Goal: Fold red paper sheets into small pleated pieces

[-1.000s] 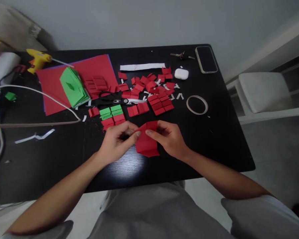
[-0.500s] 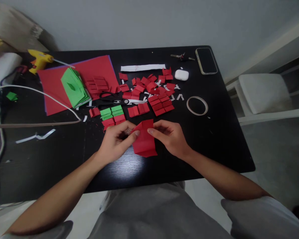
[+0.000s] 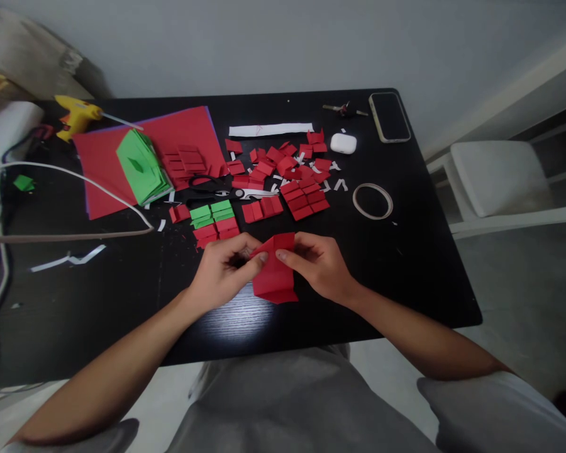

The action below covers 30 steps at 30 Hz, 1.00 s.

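Both my hands hold one folded red paper piece [image 3: 275, 280] just above the black table [image 3: 405, 270], near its front edge. My left hand [image 3: 221, 272] pinches its upper left part with thumb and forefinger. My right hand [image 3: 317, 264] pinches the upper right part, fingers curled on the paper. Right behind my hands lie several small folded red pieces [image 3: 302, 195] and a few green ones [image 3: 211, 212].
Black scissors [image 3: 207, 187] lie mid-table. A red sheet [image 3: 170, 141] carries a green paper stack [image 3: 141, 167]. A yellow glue gun [image 3: 75, 113], a cable [image 3: 75, 182], a tape ring [image 3: 372, 200], an earbud case [image 3: 343, 143], keys [image 3: 344, 109], a phone [image 3: 389, 117] and a white chair [image 3: 500, 176] surround them.
The red piece has shifted slightly between my fingers and my fingertips have closed in over its top. The view has tilted a little.
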{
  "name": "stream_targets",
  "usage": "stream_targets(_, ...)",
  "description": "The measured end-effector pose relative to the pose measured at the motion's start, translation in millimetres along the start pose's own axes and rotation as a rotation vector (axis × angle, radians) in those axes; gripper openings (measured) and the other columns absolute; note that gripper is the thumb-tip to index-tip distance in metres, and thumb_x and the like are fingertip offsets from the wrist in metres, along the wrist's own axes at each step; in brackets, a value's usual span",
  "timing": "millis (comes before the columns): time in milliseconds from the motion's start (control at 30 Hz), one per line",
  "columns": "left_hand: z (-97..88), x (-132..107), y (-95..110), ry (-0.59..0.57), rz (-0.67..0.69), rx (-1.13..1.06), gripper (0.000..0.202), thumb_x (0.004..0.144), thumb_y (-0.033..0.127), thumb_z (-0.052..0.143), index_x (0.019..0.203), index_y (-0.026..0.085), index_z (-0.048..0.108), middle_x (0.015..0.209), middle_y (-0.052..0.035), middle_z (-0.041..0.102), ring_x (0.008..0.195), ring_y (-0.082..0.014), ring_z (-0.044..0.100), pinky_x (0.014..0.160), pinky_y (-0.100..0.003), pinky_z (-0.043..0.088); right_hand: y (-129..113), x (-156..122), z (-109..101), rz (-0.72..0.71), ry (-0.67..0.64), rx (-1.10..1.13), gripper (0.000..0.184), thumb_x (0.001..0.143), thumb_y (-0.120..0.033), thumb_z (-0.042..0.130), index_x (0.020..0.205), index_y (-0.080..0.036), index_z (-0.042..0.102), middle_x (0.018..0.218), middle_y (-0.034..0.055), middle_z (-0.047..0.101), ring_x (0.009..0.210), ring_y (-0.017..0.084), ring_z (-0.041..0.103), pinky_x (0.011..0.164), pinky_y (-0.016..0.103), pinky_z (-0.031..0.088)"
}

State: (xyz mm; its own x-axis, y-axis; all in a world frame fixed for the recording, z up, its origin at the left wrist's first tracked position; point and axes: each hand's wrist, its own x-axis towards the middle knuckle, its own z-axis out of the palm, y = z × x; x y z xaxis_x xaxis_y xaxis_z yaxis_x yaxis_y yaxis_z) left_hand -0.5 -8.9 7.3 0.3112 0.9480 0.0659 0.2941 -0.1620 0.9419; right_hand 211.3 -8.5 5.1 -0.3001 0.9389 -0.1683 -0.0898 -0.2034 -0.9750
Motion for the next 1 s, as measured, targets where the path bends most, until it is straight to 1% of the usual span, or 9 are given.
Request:
stream_targets(100, -1.9, 1.3, 1.2, 0.028, -0.013, -0.016, 0.018, 0.094, 0.029, 0.069, 0.081, 0.016, 0.070, 0.060, 0.0037, 0.060, 0.052, -0.0087, 0.050, 0.050, -0.019, 0.039, 0.7, 2.7, -2.4, -0.032, 0.032, -0.030, 0.023, 0.084, -0.043, 0.084, 0.089, -0.021, 0.079, 0.087, 0.0019, 0.079, 0.080, 0.018, 0.073, 0.074, 0.030, 0.060)
stream_targets(233, -1.9, 2.8, 2.9, 0.059, -0.054, -0.039, 0.019, 0.093, 0.029, 0.070, 0.079, 0.016, 0.070, 0.059, 0.0041, 0.056, 0.052, -0.0084, 0.047, 0.049, -0.019, 0.037, 2.6, 5.5, -4.6, -0.071, 0.081, -0.065, 0.018, 0.083, -0.037, 0.084, 0.084, -0.021, 0.077, 0.080, 0.0006, 0.077, 0.075, 0.017, 0.071, 0.069, 0.028, 0.058)
stream_targets(433, -1.1, 2.3, 3.1, 0.057, -0.073, -0.063, 0.019, 0.092, 0.030, 0.070, 0.079, 0.016, 0.070, 0.059, 0.0033, 0.058, 0.051, -0.0093, 0.049, 0.049, -0.020, 0.037, 4.4, 5.0, -4.0, -0.070, 0.070, -0.055, 0.015, 0.085, -0.036, 0.083, 0.085, -0.022, 0.077, 0.082, 0.0004, 0.077, 0.076, 0.016, 0.071, 0.071, 0.029, 0.058)
stream_targets(600, -1.5, 2.8, 1.9, 0.048, -0.039, -0.081, 0.018, 0.093, 0.030, 0.071, 0.082, 0.017, 0.071, 0.059, 0.0031, 0.061, 0.051, -0.0094, 0.051, 0.048, -0.020, 0.039, 2.2, 4.6, -3.8, -0.057, 0.031, -0.023, 0.021, 0.083, -0.040, 0.085, 0.091, -0.022, 0.078, 0.087, 0.0012, 0.078, 0.081, 0.018, 0.073, 0.077, 0.031, 0.060)
stream_targets(733, -3.2, 5.6, 4.6, 0.087, 0.070, 0.015, 0.012, 0.092, 0.027, 0.074, 0.085, 0.017, 0.075, 0.064, 0.0017, 0.066, 0.056, -0.0100, 0.056, 0.052, -0.021, 0.044, 2.3, 3.5, -4.3, -0.099, 0.045, -0.044, 0.017, 0.086, -0.038, 0.084, 0.091, -0.023, 0.078, 0.085, -0.0001, 0.078, 0.077, 0.017, 0.072, 0.073, 0.031, 0.059)
stream_targets(833, -5.2, 5.7, 6.9, 0.153, 0.156, 0.108, 0.007, 0.089, 0.024, 0.079, 0.085, 0.018, 0.079, 0.065, 0.0016, 0.068, 0.057, -0.0096, 0.058, 0.054, -0.021, 0.045, 3.4, 3.4, -5.4, -0.172, 0.077, -0.105, 0.011, 0.089, -0.034, 0.082, 0.093, -0.024, 0.077, 0.085, 0.0000, 0.076, 0.079, 0.017, 0.072, 0.074, 0.032, 0.058)
stream_targets(900, -6.2, 3.6, 6.6, 0.186, 0.169, 0.114, 0.005, 0.089, 0.023, 0.081, 0.092, 0.020, 0.082, 0.060, 0.0037, 0.067, 0.052, -0.0082, 0.057, 0.052, -0.020, 0.044, 3.2, 4.0, -6.4, -0.267, 0.104, -0.170, 0.010, 0.090, -0.031, 0.081, 0.096, -0.025, 0.077, 0.093, 0.0016, 0.076, 0.089, 0.019, 0.072, 0.083, 0.035, 0.059)
stream_targets(967, -7.1, 0.6, 4.7, 0.213, 0.167, 0.090, 0.013, 0.091, 0.021, 0.080, 0.103, 0.022, 0.084, 0.060, 0.0048, 0.069, 0.050, -0.0075, 0.059, 0.052, -0.019, 0.048, 2.3, 4.6, -7.6, -0.366, 0.159, -0.234, 0.017, 0.088, -0.028, 0.083, 0.103, -0.026, 0.076, 0.104, 0.0028, 0.074, 0.096, 0.020, 0.069, 0.090, 0.037, 0.057)
stream_targets(1000, -7.5, -0.8, 3.4, 0.224, 0.171, 0.078, 0.017, 0.092, 0.019, 0.079, 0.108, 0.023, 0.083, 0.063, 0.0044, 0.072, 0.051, -0.0078, 0.063, 0.054, -0.019, 0.050, 1.9, 4.7, -8.2, -0.398, 0.186, -0.253, 0.023, 0.086, -0.027, 0.085, 0.107, -0.027, 0.076, 0.103, 0.0024, 0.072, 0.094, 0.019, 0.067, 0.089, 0.037, 0.057)
